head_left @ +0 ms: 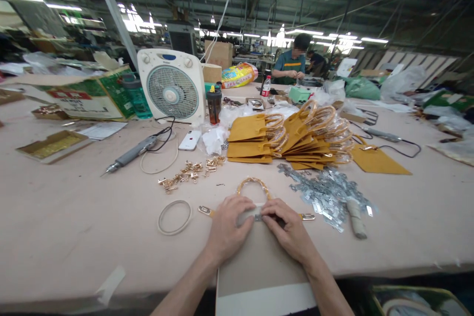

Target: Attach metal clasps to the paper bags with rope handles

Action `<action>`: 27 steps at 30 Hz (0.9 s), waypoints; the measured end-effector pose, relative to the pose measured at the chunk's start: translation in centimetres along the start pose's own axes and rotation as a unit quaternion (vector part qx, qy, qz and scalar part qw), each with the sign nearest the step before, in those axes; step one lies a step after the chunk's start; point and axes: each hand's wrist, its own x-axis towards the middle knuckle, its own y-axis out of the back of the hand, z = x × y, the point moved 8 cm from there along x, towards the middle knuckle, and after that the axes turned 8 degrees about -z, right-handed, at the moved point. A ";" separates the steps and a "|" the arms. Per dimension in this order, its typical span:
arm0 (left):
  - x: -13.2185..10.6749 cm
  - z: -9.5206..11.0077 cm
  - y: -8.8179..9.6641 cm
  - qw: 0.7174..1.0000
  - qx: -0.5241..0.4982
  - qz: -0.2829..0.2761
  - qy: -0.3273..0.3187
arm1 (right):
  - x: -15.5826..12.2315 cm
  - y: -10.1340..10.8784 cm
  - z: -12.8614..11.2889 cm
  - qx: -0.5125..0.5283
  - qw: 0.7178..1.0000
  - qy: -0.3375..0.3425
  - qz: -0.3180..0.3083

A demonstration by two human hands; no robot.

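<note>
A grey-beige bag panel (pixel 259 256) lies in front of me, with a looped, plastic-wrapped handle (pixel 254 180) beyond its far edge. Metal-ended yellow tabs stick out on both sides: the left tab (pixel 205 211) and the right tab (pixel 307 217). My left hand (pixel 230 224) is closed over the panel's upper edge, thumb and fingers pressing a pale strip there. With thumb and fingertips together, my right hand (pixel 287 227) grips a small flat metal plate (pixel 258 217) against the same edge. The fingers partly hide the plate.
Loose metal plates (pixel 329 195) and a wrapped stick (pixel 356 218) lie right. Gold clasps (pixel 185 174), a tape roll (pixel 175 217) and an electric screwdriver (pixel 131 153) lie left. Yellow bags (pixel 248 136) are stacked behind, near a fan (pixel 172 86). A person (pixel 291 66) sits opposite.
</note>
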 end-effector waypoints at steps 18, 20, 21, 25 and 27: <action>0.4 0.3 -0.9 0.996 0.091 0.002 -0.009 | -0.5 0.5 0.1 0.001 1.000 -0.004 0.018; 0.4 0.8 -0.9 0.993 0.119 -0.001 -0.012 | -0.5 0.5 0.0 0.000 1.000 -0.003 0.018; 0.4 1.0 -1.0 0.992 0.129 -0.001 -0.014 | -0.5 0.5 0.0 0.001 1.000 0.000 0.020; 0.6 1.6 -1.1 0.989 0.147 0.000 -0.011 | -0.5 0.5 -0.1 0.003 1.000 0.011 0.025; 0.8 1.7 -1.2 0.988 0.153 -0.003 -0.004 | -0.6 0.5 0.0 0.002 1.000 0.009 0.025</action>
